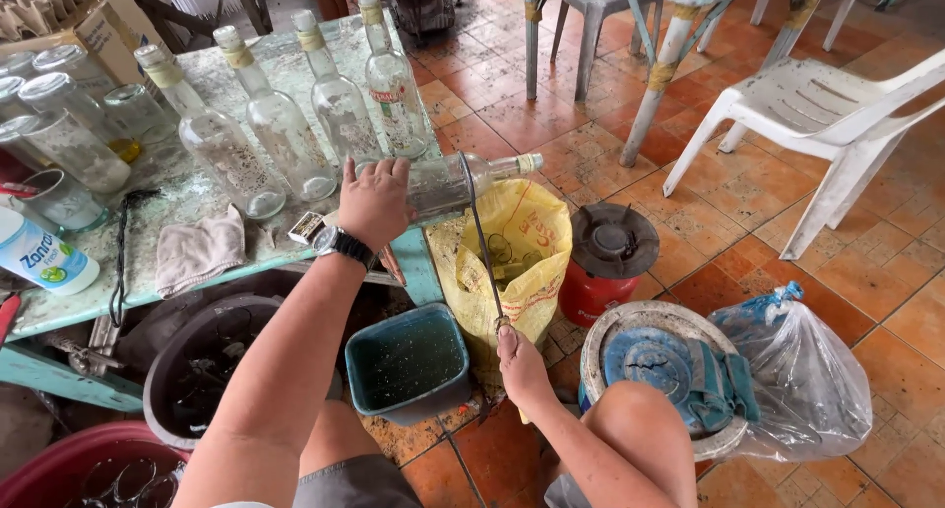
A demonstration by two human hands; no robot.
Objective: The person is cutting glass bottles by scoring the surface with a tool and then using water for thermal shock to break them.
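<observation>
Our fingers point(389, 173) of our left hand point(374, 203) are wrapped tight around a clear glass bottle point(463, 178), which lies on its side at the edge of the worn table point(187, 188), its neck sticking out past the edge. We hold a thin metal rod point(482, 242) in our right hand point(517, 360), fingers closed on its low end, and its top touches the bottle. Four clear bottles point(281, 124) stand up on the table, just behind the lying bottle. A yellow sack point(522, 242) hangs below the bottle, and a small teal tub point(409, 362) sits on the floor beside the sack.
</observation>
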